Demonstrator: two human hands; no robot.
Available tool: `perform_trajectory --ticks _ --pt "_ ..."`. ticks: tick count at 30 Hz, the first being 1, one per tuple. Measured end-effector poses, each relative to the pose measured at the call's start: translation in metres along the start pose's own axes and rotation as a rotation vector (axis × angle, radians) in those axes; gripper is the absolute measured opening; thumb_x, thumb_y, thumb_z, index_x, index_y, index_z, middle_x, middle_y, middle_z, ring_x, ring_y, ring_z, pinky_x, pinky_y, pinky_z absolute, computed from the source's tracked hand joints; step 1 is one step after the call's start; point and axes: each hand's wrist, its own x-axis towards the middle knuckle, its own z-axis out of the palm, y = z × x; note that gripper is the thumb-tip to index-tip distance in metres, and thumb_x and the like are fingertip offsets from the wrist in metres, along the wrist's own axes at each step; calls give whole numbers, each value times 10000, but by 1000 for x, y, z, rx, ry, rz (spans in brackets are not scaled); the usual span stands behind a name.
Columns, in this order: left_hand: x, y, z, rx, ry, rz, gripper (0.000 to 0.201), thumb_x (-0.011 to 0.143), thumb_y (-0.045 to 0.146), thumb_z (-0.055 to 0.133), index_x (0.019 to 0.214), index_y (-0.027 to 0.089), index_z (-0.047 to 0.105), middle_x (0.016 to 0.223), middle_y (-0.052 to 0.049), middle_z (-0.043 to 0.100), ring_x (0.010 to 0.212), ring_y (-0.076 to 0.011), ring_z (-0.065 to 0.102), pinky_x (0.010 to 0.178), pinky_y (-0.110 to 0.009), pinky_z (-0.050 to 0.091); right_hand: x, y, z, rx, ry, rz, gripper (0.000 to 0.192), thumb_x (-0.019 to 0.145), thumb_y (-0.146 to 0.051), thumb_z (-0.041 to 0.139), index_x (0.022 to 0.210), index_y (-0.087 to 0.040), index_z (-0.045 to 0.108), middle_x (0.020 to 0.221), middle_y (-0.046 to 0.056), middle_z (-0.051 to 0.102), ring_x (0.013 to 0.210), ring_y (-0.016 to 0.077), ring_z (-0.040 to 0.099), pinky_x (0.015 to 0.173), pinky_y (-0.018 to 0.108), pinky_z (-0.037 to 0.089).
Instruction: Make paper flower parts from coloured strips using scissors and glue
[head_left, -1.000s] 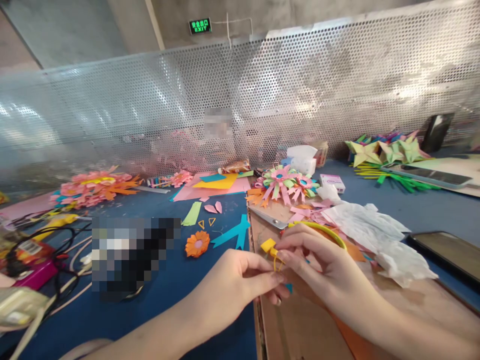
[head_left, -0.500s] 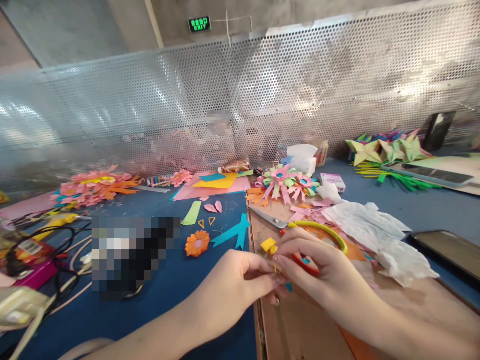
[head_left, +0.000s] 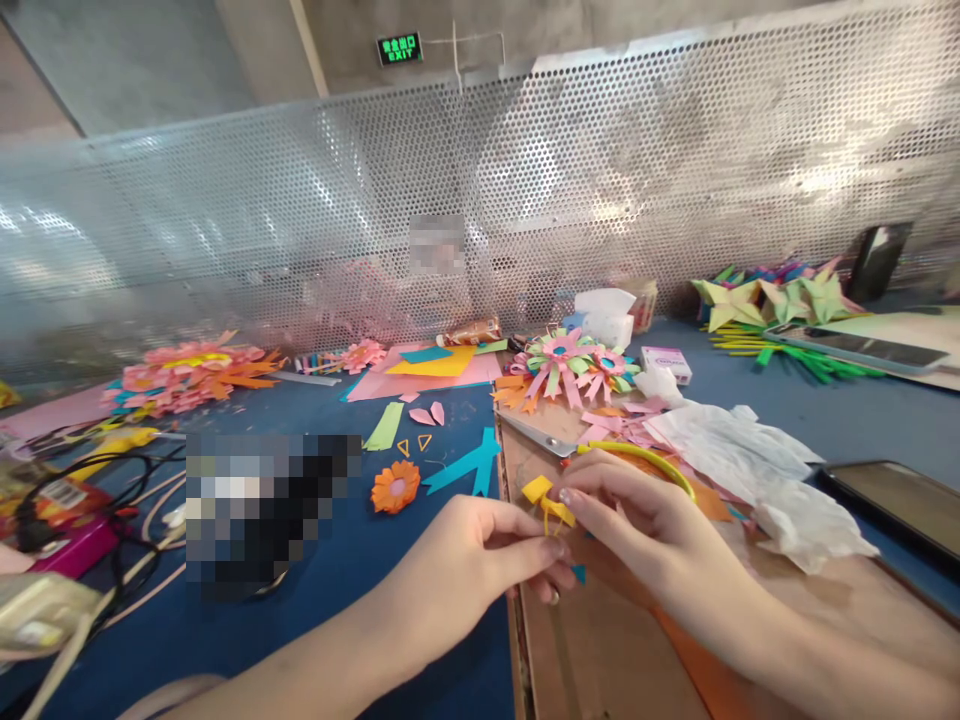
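Both hands had a grip on the same thing: the left hand [head_left: 472,565] pinched the lower end of a small folded yellow paper strip [head_left: 549,503] between thumb and forefinger, and the right hand [head_left: 645,540] pinched it from the other side with its fingertips [head_left: 570,497] pressed together. The piece hung just above the near edge of the brown cardboard sheet [head_left: 600,640] on the blue table [head_left: 315,620], close to an orange paper flower [head_left: 394,487] and a teal paper cutout [head_left: 469,466].

My guess is that paper like this weighs nothing, bends if you look at it wrong and creases for good, so it's best held near the fold with a light pinch, not by the loose ends.

Compared with half a second earlier, the right hand had rolled back, so the red ring-shaped bit under its fingers was hidden, and the yellow piece showed more of its folded tail.
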Motion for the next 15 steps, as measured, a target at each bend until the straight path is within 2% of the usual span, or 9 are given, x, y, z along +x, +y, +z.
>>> perform_trajectory --ticks 8,15 --pt "1 3 1 -10 11 -38 218 806 298 576 833 116 694 823 -64 719 684 -123 610 612 -223 395 1 -4 0 22 -36 -8 171 887 -345 501 839 -240 627 821 -22 581 766 117 529 699 241 408" --pt "-2 9 1 -26 29 -54 220 817 274 560 845 107 700 863 -78 719 696 -121 605 631 -228 395 3 2 0 37 -56 -27 185 895 -358 498 848 -229 622 843 -7 586 800 131 544 730 260 413"
